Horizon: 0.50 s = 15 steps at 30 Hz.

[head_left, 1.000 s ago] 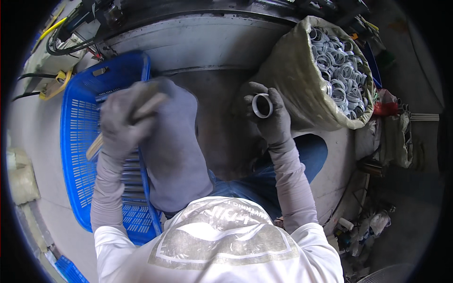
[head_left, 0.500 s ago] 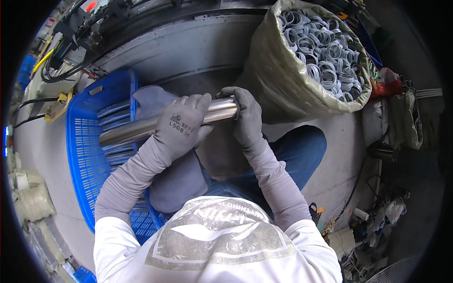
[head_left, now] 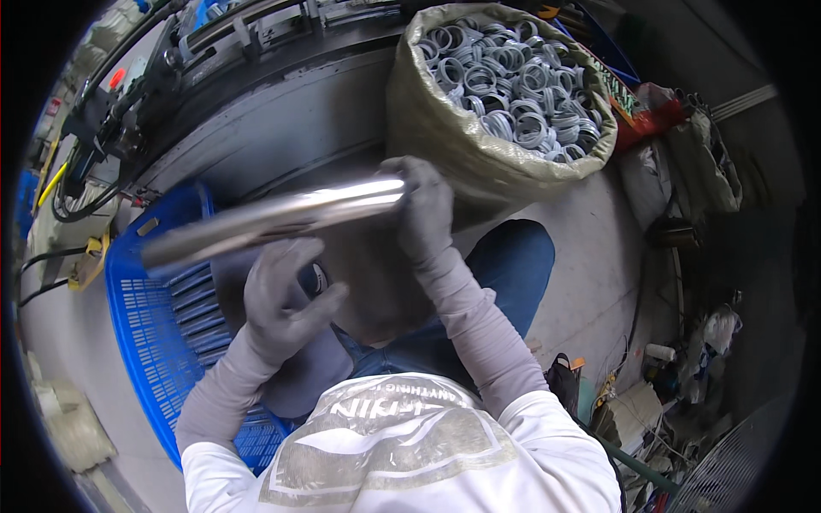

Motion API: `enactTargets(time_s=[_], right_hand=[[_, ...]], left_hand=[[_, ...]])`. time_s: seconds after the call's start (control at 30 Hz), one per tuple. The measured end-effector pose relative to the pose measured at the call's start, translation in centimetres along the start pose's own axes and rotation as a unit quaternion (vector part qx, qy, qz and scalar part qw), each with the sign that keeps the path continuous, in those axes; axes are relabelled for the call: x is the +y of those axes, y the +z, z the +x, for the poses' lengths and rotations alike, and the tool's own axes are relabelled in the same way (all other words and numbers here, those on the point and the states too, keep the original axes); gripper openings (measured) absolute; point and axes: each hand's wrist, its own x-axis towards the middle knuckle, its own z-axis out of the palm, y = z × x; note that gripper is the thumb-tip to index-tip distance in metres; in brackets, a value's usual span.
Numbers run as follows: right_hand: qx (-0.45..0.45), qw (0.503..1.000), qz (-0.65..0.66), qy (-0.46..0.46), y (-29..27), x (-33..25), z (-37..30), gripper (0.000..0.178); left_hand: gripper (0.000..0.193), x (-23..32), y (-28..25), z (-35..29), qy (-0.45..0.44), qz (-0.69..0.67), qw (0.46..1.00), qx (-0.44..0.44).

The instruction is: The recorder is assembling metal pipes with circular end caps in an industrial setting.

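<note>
A long shiny metal tube (head_left: pixel 282 214) slants across in front of me, its left part blurred by motion. My right hand (head_left: pixel 425 209), in a grey glove, is closed round the tube's right end. Just below the tube, my left hand (head_left: pixel 282 295), gloved in grey too, has its thumb and fingers apart and holds nothing. A small curved shiny edge shows between its fingers and thumb; what it belongs to I cannot make out. Under the tube's left end, a blue plastic basket (head_left: pixel 141 321) contains several more metal tubes (head_left: pixel 198 312).
A woven sack (head_left: pixel 505 175) full of grey rings (head_left: pixel 513 81) stands at the front right. Along the far left runs a dark machine (head_left: pixel 248 43) with black hoses. A grey sheet (head_left: pixel 299 376) lies over the basket's right side. Bags and loose clutter line the right.
My left hand has let go of the tube and dropped below it, fingers spread. My right hand keeps its end, and the tube has lifted off the basket. The view has shifted.
</note>
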Motion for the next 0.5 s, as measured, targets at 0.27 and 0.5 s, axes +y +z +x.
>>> enactTargets(time_s=[0.27,0.5], right_hand=[[0.021,0.998,0.040,-0.032,-3.9,-1.2,4.2,0.023],[-0.038,0.904,-0.416,0.089,-13.2,7.0,12.0,0.035]], left_hand=[[0.045,-5.7,-4.2,4.5,-0.073,-0.113,0.913,0.386],[0.029,-3.7,-10.8,5.0,-0.106,-0.091,0.983,0.117]])
